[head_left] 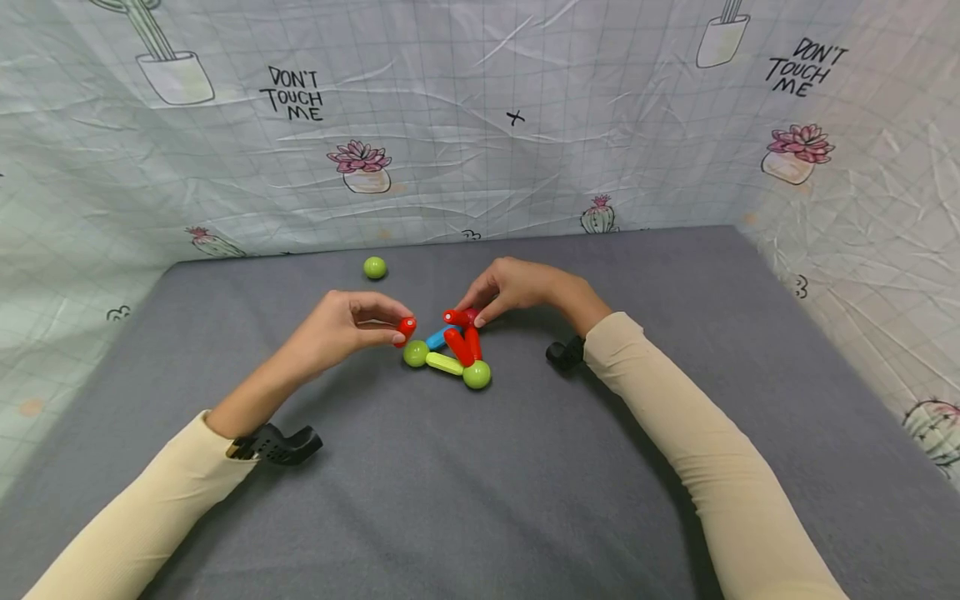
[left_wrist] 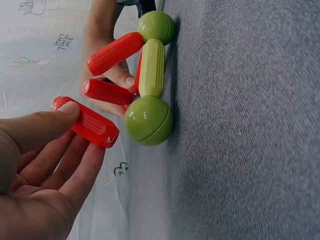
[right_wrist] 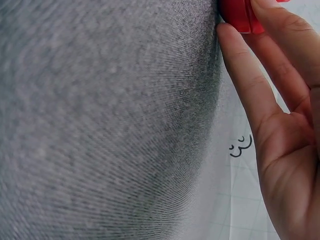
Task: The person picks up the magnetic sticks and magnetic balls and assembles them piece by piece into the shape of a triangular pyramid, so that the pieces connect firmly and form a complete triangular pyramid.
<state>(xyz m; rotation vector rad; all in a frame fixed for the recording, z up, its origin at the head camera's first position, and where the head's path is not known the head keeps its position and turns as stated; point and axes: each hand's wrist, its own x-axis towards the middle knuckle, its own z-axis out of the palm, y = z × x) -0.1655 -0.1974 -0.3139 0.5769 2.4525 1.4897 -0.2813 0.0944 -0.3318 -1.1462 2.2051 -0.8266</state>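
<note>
My left hand [head_left: 348,321] pinches a red magnetic rod [left_wrist: 90,124] between thumb and fingers, just apart from a green ball [head_left: 416,353]. My right hand [head_left: 517,287] grips a red ball [right_wrist: 236,15] at the far corner of a joined triangle. A yellow-green rod [left_wrist: 152,67] links the first green ball to a second green ball [head_left: 477,375]. A red rod leans up from the second ball, and another red rod [left_wrist: 107,92] sticks out from the red ball. A blue rod [head_left: 441,337] forms one side, partly hidden.
A loose green ball [head_left: 375,267] lies near the table's back edge, beyond my left hand. Grey cloth covers the table [head_left: 465,500]. A printed curtain [head_left: 480,117] hangs behind it. Black wrist cameras [head_left: 288,446] sit under both wrists.
</note>
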